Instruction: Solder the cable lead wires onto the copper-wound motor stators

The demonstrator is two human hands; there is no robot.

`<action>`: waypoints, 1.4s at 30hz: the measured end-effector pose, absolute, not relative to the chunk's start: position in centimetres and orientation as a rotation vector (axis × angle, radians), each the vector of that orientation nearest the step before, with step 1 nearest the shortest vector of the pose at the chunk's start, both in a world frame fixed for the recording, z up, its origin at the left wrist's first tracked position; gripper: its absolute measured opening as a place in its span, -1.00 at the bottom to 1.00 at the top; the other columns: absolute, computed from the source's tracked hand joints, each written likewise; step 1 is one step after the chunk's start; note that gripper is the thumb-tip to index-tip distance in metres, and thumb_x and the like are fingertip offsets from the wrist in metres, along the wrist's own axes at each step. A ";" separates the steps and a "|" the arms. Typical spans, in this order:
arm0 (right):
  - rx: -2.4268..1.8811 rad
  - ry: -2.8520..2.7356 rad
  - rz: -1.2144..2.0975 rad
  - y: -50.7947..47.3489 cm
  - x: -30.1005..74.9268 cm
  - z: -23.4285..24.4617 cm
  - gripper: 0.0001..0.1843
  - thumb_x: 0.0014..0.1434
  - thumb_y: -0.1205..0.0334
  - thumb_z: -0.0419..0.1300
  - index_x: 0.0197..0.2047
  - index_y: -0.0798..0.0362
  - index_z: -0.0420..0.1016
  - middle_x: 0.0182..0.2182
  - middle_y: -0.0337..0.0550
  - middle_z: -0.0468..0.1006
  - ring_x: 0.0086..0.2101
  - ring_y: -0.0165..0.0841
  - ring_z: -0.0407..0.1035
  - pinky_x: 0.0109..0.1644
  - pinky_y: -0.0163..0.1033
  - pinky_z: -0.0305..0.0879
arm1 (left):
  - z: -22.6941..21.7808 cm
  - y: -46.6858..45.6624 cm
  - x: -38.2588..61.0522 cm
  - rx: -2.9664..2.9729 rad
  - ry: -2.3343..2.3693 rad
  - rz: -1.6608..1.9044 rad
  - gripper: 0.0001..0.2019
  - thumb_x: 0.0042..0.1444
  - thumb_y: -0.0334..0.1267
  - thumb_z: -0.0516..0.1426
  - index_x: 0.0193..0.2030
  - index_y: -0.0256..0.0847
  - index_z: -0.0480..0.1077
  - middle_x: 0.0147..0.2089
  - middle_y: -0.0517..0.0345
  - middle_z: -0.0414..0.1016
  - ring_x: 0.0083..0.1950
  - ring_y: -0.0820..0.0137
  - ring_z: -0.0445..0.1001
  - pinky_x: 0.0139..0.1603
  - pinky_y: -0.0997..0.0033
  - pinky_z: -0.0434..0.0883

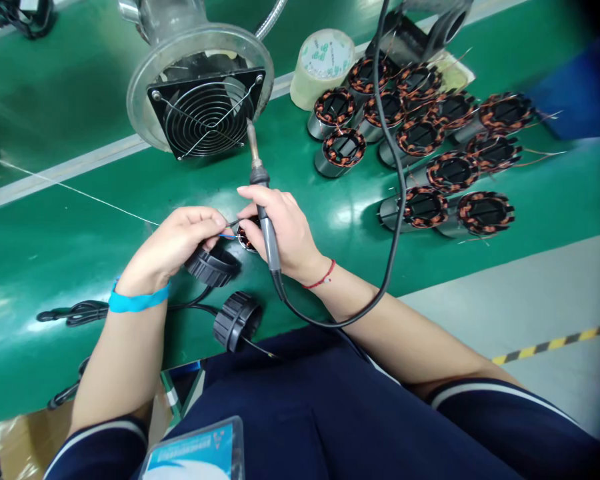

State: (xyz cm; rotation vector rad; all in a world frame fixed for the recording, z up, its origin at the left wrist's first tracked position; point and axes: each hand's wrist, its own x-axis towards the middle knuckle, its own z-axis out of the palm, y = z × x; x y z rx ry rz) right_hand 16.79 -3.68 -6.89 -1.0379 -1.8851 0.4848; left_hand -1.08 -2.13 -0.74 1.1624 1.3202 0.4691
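While the fingers of our right hand (pixel 287 230) clasp the soldering iron (pixel 268 230), tip up toward the fan (pixel 207 117), our left hand (pixel 180 243) pinches a thin wire (pixel 227 235) beside a half-hidden coil (pixel 245 241) over the green counter (pixel 360 220).

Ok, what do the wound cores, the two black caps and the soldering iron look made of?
Wound cores: coils of glossy orange-brown wire, likely enamelled copper, on shiny silver metal bodies, perhaps steel. Black caps: matte, ribbed rims, probably moulded plastic. Soldering iron in the right hand: black plastic-looking grip, dull metal tip.
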 end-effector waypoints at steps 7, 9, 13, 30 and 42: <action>-1.100 -1.737 0.725 -3.9 16.7 -6.3 -0.60 0.21 0.29 0.08 0.13 -0.03 0.21 -0.24 -0.25 0.60 -0.19 -0.32 0.50 -0.01 -0.16 0.37 | -0.7 -2.5 -1.5 1.294 1.267 0.364 -0.70 0.12 -0.09 0.18 -0.50 -0.26 0.38 -0.56 0.24 0.33 -0.53 0.55 0.21 -0.46 0.51 0.15; -1.076 -1.721 0.727 -4.4 17.1 -6.0 -0.57 0.20 0.30 0.09 0.15 -0.02 0.20 -0.21 -0.22 0.59 -0.18 -0.31 0.49 -0.02 -0.15 0.37 | -0.5 -2.5 -2.2 1.279 1.257 0.358 -0.71 0.15 -0.05 0.16 -0.41 -0.26 0.42 -0.48 0.21 0.42 -0.45 0.51 0.33 -0.37 0.51 0.25; -1.070 -1.810 0.641 -5.7 17.6 -5.4 -0.58 0.19 0.30 0.09 0.13 -0.01 0.23 -0.29 -0.21 0.57 -0.21 -0.26 0.46 -0.03 -0.09 0.34 | -0.1 -2.4 -3.3 1.234 1.186 0.290 -0.82 0.09 -0.16 0.20 -0.37 -0.25 0.43 -0.37 0.14 0.52 -0.27 0.41 0.48 -0.16 0.43 0.36; -1.037 -1.862 0.522 -6.8 17.0 -6.8 -0.56 0.22 0.26 0.12 0.17 0.00 0.21 -0.24 -0.21 0.58 -0.19 -0.24 0.38 -0.02 -0.09 0.23 | -0.9 -3.0 -0.7 1.282 1.353 0.333 -0.69 -0.01 -0.11 0.29 -0.58 -0.26 0.36 -0.62 0.31 0.14 -0.57 0.58 0.04 -0.54 0.48 -0.04; -1.221 -1.738 0.480 -5.8 15.6 -6.4 -0.62 0.22 0.30 0.06 0.12 -0.02 0.27 -0.38 -0.27 0.56 -0.24 -0.24 0.44 0.05 -0.07 0.25 | -0.2 -2.8 -0.9 1.379 1.231 0.241 -0.80 0.05 -0.21 0.18 -0.51 -0.26 0.48 -0.55 0.16 0.42 -0.52 0.50 0.30 -0.47 0.49 0.23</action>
